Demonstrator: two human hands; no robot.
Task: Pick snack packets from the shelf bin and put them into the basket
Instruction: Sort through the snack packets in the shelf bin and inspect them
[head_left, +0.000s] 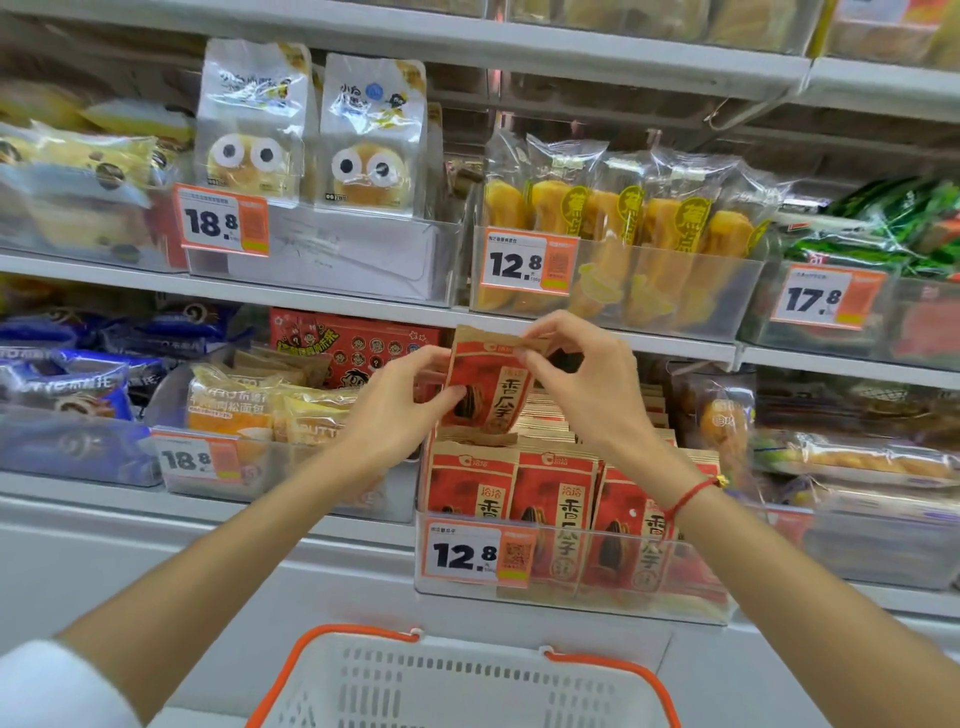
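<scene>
Standing over my white plastic basket with orange handles (467, 686), I face the clear shelf bin (571, 597) above it. Above that bin, my left hand (400, 400) and right hand (582, 379) pinch one red-and-brown snack packet (488, 384). Next, I judge, lower it into the basket.

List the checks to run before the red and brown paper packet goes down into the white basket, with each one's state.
1. Packet held: ok. The left hand and right hand both pinch the red and brown paper snack packet.
2. Packet out of the bin: ok. It is lifted above the packets standing in the clear plastic shelf bin.
3. Basket in place: ok. The white plastic basket with orange handles sits below the hands, open side up.
4. Room in the basket: cannot tell. Its floor is out of view.
5. Path down: ok. Nothing shows between packet and basket.
</scene>
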